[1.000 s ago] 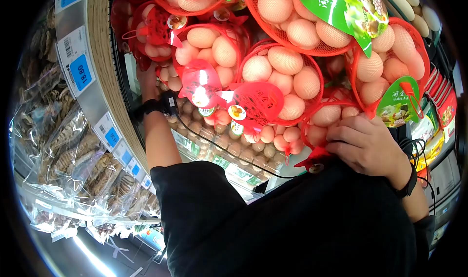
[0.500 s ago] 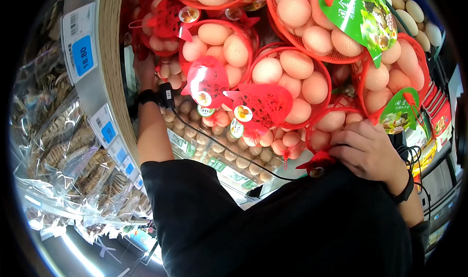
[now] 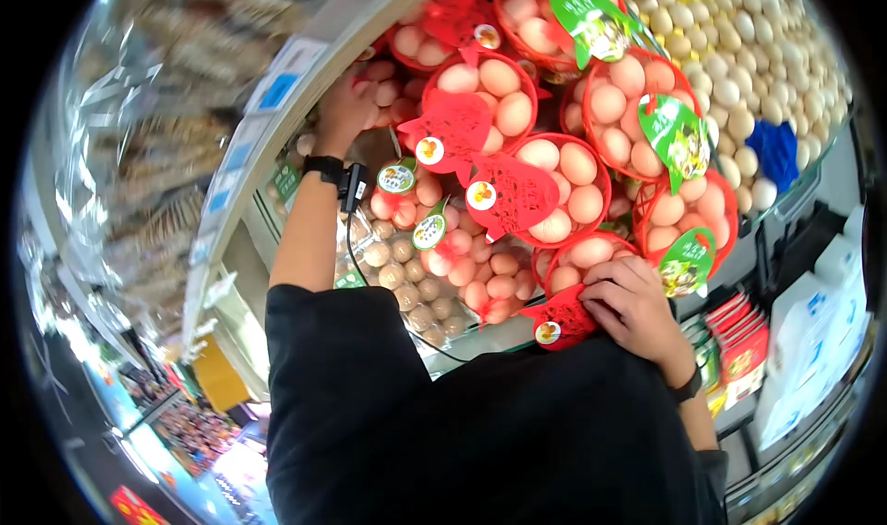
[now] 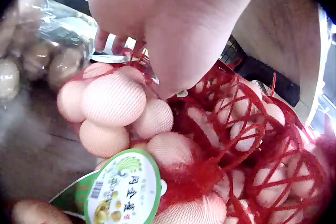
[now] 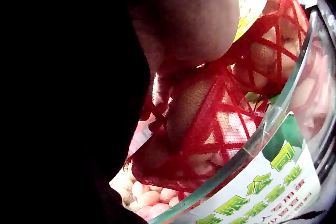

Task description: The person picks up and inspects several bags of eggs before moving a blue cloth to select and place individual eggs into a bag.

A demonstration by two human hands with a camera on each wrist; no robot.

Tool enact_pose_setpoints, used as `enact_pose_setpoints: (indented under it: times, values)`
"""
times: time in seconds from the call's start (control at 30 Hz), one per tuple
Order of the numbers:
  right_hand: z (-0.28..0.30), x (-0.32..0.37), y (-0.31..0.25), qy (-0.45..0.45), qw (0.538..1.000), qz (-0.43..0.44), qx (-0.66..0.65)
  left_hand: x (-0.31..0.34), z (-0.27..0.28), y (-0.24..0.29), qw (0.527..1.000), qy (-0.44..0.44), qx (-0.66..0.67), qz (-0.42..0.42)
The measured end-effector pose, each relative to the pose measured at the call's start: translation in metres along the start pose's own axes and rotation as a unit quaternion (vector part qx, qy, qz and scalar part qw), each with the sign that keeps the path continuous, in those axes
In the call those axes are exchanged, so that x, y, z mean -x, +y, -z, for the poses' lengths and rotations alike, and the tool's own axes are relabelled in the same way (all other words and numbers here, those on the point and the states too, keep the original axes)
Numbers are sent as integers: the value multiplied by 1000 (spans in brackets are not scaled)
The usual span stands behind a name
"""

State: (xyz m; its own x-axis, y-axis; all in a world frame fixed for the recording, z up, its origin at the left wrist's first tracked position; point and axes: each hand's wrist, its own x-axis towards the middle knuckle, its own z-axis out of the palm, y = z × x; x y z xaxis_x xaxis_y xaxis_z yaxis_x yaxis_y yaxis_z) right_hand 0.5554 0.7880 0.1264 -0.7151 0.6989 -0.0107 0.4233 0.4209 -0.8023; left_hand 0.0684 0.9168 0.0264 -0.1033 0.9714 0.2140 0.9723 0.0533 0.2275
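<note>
My left hand [image 3: 346,109] reaches into the far left of the egg display, beside the shelf edge. In the left wrist view its thumb comes down on red net bags of eggs [image 4: 114,99], its other fingers partly hidden behind the palm; I cannot tell whether they grip. A green-rimmed oval label [image 4: 126,188] hangs on the nearest bag. At the front right, my right hand [image 3: 633,308] lies with bent fingers over a red net bag of eggs [image 3: 591,250], fingertips by its red tag [image 3: 561,320]. In the right wrist view the palm hides the fingers above that netted bag [image 5: 210,134].
Several more red-netted egg bags [image 3: 568,188] crowd the display, with clear cartons of brown eggs [image 3: 407,294] at the front. Loose pale eggs [image 3: 739,54] fill the back right. A glass edge [image 5: 247,153] curves past the right hand. Dried goods in plastic [image 3: 194,109] line the left shelf.
The head view has swung and pulled back, showing more loose eggs at the right. My left hand stays by the left shelf edge, the right on the front bag.
</note>
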Motion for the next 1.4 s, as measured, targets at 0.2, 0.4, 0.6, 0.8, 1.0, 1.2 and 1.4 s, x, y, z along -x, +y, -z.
enact_pose_setpoints:
  times: [0.2, 0.4, 0.6, 0.8, 1.0, 1.2, 1.4]
  values:
    - [-6, -2, -2, -13, 999, 28, 30, 15, -9, -10, 987, 107, 112, 34]
    - [-10, -1, -7, 1, 998, 25, 55, 13, -33, -38, 954, 111, 179, 214]
    - [-13, 1, -4, -1, 998, 32, 62, 13, 22, 26, 681, 70, 597, 418]
    - [-12, -1, -6, 1, 997, 45, 69, 4, 42, 40, 603, 31, 658, 450]
    - [-14, 0, -6, 5, 997, 50, 60, 12, 35, 40, 743, 132, 446, 482]
    - [-15, 0, -5, 5, 997, 54, 56, 32, -9, 19, 874, 179, 286, 349]
    - [-16, 2, -2, 2, 996, 68, 59, 26, -20, 31, 783, 373, 387, 315]
